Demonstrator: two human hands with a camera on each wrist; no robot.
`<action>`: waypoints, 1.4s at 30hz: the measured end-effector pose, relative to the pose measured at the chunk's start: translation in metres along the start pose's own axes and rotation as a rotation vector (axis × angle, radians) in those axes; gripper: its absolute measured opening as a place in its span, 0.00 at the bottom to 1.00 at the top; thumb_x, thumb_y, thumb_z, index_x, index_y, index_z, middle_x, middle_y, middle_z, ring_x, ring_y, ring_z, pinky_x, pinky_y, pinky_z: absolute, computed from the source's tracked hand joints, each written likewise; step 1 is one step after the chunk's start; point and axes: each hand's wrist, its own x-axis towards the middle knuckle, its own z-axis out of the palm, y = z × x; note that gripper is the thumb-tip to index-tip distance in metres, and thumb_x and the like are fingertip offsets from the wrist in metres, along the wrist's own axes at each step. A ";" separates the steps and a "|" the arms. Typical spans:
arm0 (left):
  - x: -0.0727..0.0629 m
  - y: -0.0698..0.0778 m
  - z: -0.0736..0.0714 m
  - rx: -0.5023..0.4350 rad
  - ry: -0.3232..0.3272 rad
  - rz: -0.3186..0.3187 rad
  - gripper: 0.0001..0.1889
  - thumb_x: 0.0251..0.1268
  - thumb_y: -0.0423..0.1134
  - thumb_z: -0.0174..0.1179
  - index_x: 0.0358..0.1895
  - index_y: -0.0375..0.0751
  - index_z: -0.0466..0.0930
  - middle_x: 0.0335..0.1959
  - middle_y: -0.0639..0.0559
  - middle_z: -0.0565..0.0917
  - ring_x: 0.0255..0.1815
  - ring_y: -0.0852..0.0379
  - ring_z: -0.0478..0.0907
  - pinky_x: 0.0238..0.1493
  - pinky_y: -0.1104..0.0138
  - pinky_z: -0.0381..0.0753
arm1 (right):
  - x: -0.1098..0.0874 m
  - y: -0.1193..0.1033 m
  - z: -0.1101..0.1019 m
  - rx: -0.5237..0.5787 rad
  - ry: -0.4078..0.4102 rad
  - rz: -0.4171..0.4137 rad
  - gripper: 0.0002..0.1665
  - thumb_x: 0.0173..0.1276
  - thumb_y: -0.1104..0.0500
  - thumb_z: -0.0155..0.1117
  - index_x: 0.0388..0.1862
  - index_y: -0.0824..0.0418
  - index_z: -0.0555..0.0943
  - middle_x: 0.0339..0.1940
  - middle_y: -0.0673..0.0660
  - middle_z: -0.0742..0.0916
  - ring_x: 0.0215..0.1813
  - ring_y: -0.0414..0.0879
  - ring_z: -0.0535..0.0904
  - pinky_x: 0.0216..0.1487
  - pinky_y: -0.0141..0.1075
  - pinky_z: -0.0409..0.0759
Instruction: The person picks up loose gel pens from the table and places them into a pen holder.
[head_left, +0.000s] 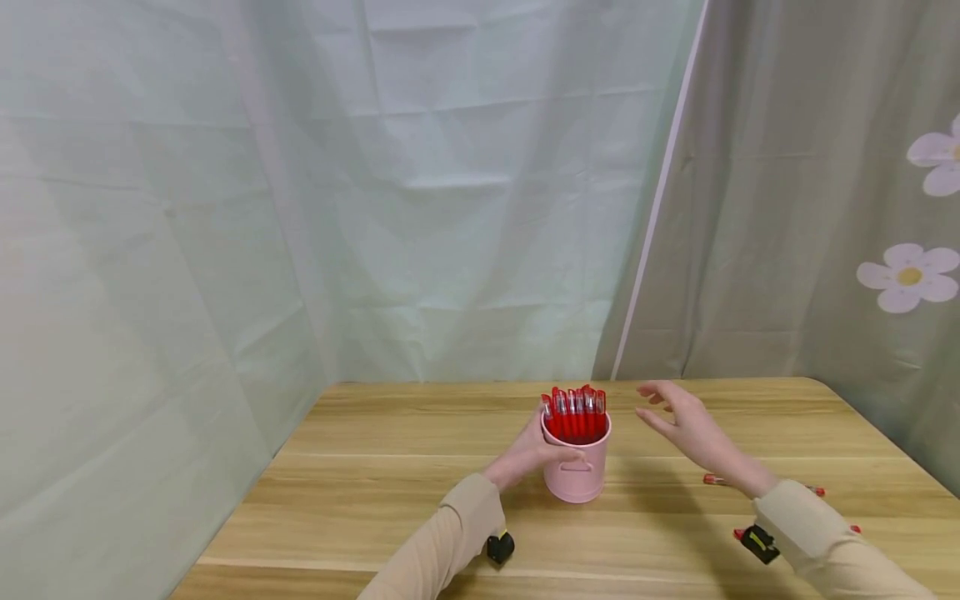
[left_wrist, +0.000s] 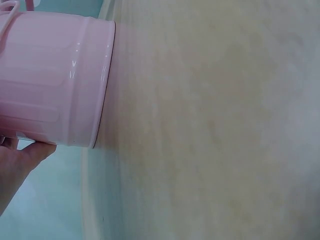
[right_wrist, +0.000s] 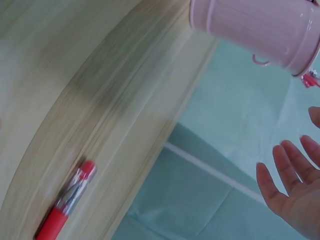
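A pink bucket-shaped pen holder (head_left: 575, 486) with a small handle stands upright on the table. Several red pens (head_left: 576, 418) with clear caps fill it, their ends rising above the rim. My left hand (head_left: 527, 452) grips the holder from the left, thumb across its near side. In the left wrist view, the holder's lower wall (left_wrist: 50, 75) shows with fingers against it. To the right of the holder, my right hand (head_left: 692, 425) hangs above the table, holding nothing, its fingers loosely bent and spread apart from it.
A red pen (head_left: 712, 479) lies on the wooden table (head_left: 360, 467), partly hidden behind my right wrist. Nearer, another red pen (head_left: 856, 528) is mostly covered by my right sleeve. Pale curtains (head_left: 487, 208) hang behind the table.
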 end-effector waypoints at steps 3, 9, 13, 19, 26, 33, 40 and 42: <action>-0.001 0.000 -0.001 -0.002 -0.001 -0.003 0.47 0.45 0.38 0.71 0.67 0.48 0.48 0.58 0.57 0.66 0.58 0.58 0.63 0.57 0.59 0.59 | -0.003 0.004 -0.005 -0.010 -0.039 0.013 0.18 0.58 0.65 0.65 0.47 0.67 0.73 0.42 0.60 0.79 0.42 0.55 0.75 0.41 0.51 0.73; -0.002 -0.001 -0.002 0.006 0.009 -0.028 0.47 0.45 0.40 0.70 0.68 0.48 0.48 0.59 0.57 0.66 0.58 0.58 0.63 0.58 0.59 0.58 | -0.012 0.011 -0.015 -0.053 -0.160 0.052 0.21 0.59 0.64 0.64 0.50 0.69 0.72 0.45 0.62 0.79 0.42 0.55 0.74 0.41 0.50 0.73; -0.002 -0.002 -0.004 0.011 0.023 -0.044 0.50 0.45 0.41 0.70 0.69 0.46 0.44 0.60 0.56 0.65 0.59 0.58 0.62 0.59 0.57 0.57 | -0.018 0.016 -0.021 -0.091 -0.220 0.048 0.24 0.59 0.62 0.64 0.53 0.71 0.70 0.46 0.63 0.78 0.44 0.57 0.74 0.43 0.50 0.72; -0.001 -0.003 -0.005 0.006 0.023 -0.031 0.48 0.45 0.40 0.70 0.68 0.46 0.47 0.59 0.56 0.66 0.59 0.57 0.63 0.59 0.57 0.57 | -0.026 0.025 -0.027 -0.126 -0.262 -0.019 0.24 0.56 0.65 0.66 0.50 0.72 0.71 0.42 0.62 0.79 0.41 0.58 0.75 0.40 0.50 0.74; -0.001 -0.003 -0.004 0.010 0.029 -0.034 0.47 0.44 0.40 0.71 0.67 0.47 0.50 0.57 0.57 0.67 0.57 0.58 0.64 0.58 0.59 0.59 | -0.038 0.036 -0.033 -0.156 -0.362 -0.080 0.23 0.51 0.67 0.68 0.46 0.70 0.72 0.41 0.62 0.79 0.40 0.57 0.75 0.37 0.47 0.74; 0.001 -0.003 -0.004 -0.009 0.028 -0.001 0.47 0.43 0.37 0.71 0.66 0.44 0.50 0.56 0.57 0.68 0.56 0.58 0.65 0.57 0.61 0.60 | -0.046 0.045 -0.040 -0.173 -0.407 -0.148 0.22 0.49 0.66 0.69 0.43 0.70 0.72 0.38 0.61 0.78 0.38 0.56 0.75 0.35 0.46 0.74; 0.002 -0.002 -0.003 -0.014 0.014 0.021 0.45 0.45 0.35 0.70 0.65 0.43 0.51 0.56 0.55 0.68 0.56 0.57 0.66 0.56 0.63 0.61 | -0.052 0.047 -0.047 -0.114 -0.573 0.036 0.24 0.50 0.65 0.69 0.45 0.70 0.72 0.40 0.61 0.77 0.41 0.58 0.74 0.36 0.46 0.74; 0.001 -0.001 -0.003 -0.021 0.010 0.020 0.44 0.44 0.35 0.70 0.64 0.44 0.51 0.56 0.56 0.68 0.55 0.58 0.66 0.56 0.63 0.62 | -0.054 0.048 -0.048 -0.110 -0.588 0.045 0.24 0.50 0.65 0.69 0.45 0.69 0.72 0.39 0.59 0.77 0.39 0.55 0.74 0.34 0.44 0.74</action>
